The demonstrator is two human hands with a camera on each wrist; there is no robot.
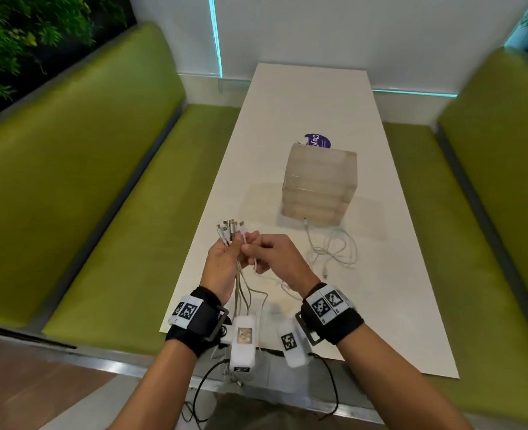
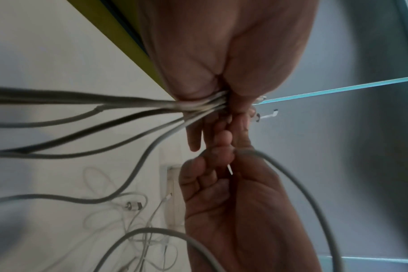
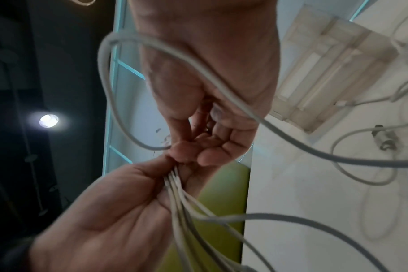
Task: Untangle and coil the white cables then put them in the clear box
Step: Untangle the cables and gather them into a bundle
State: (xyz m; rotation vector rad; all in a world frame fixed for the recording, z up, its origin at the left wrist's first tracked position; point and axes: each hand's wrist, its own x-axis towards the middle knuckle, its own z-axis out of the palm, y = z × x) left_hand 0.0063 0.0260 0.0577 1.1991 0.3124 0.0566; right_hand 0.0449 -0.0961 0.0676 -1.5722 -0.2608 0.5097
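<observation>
Left hand (image 1: 222,262) grips white cables (image 1: 241,287); purple "Clay" label (image 1: 317,140) behind clear box (image 1: 318,187)

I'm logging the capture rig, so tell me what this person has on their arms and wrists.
Both forearms are bare, no sleeves. The left wrist and right wrist each carry a black strap with white tags printed in black square codes, a metal buckle and a white camera block. Thin black cables hang below.

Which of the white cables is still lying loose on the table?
The tangled cable lying on the white table just in front of the clear box; the other cables are bunched in the hands, connector ends fanned upward.
</observation>
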